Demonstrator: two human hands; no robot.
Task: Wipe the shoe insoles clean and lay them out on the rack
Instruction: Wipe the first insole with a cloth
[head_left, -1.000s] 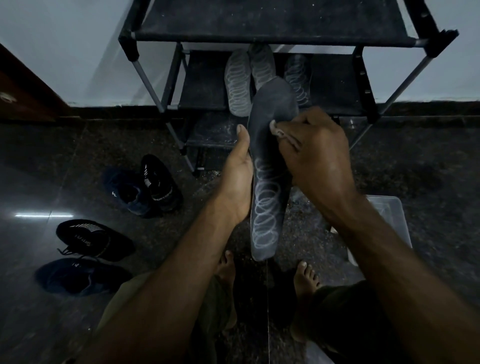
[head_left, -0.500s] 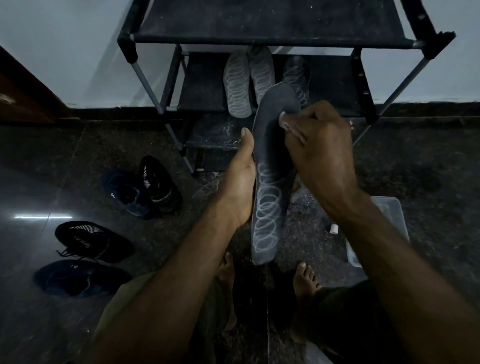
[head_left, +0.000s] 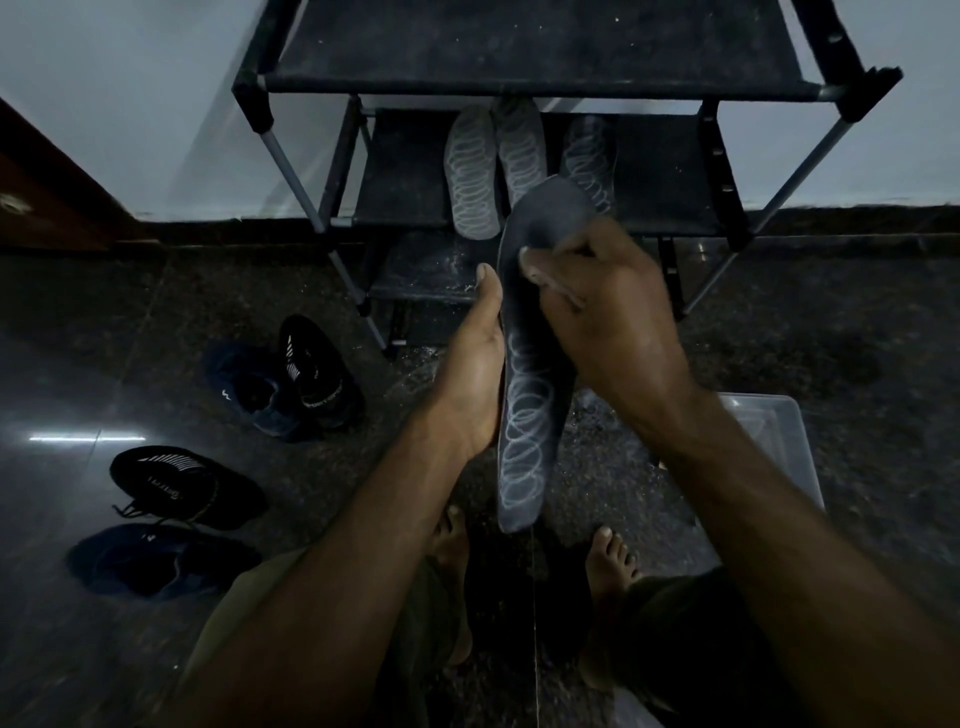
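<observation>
— Insole (head_left: 527, 415) first: where do we have it?

— Up in front of us, above our bare feet (head_left: 613, 558), heel end hanging nearest, toe end pointing away at the rack (head_left: 519, 83). Pale loops run up its near half; the far half looks plain dark.

— And our left hand (head_left: 475, 374)?

— It lies along the insole's left edge, thumb straight up the side. The fingers pass behind the insole, so we cannot tell how they sit, only that the hand holds it up.

— Our right hand (head_left: 605, 317)?

— Fingers curled in on the insole's far half, thumb tucked across them. Something thin seems pinched there, but in this dim light we cannot tell what.

— What lies around us on the floor (head_left: 779, 338)?

— On our left, two pairs of dark shoes: one pair (head_left: 171, 514) nearer, another pair (head_left: 288, 379) farther on, close to the rack's foot. On our right, a clear tub (head_left: 774, 441), partly hidden by our right forearm.

— Then the rack?

— Against the pale wall (head_left: 130, 104). Three insoles (head_left: 519, 150) lie on its middle shelf, loops up: two touching side by side, the third just right of them, partly behind the one we hold. The top shelf is dark fabric.
</observation>
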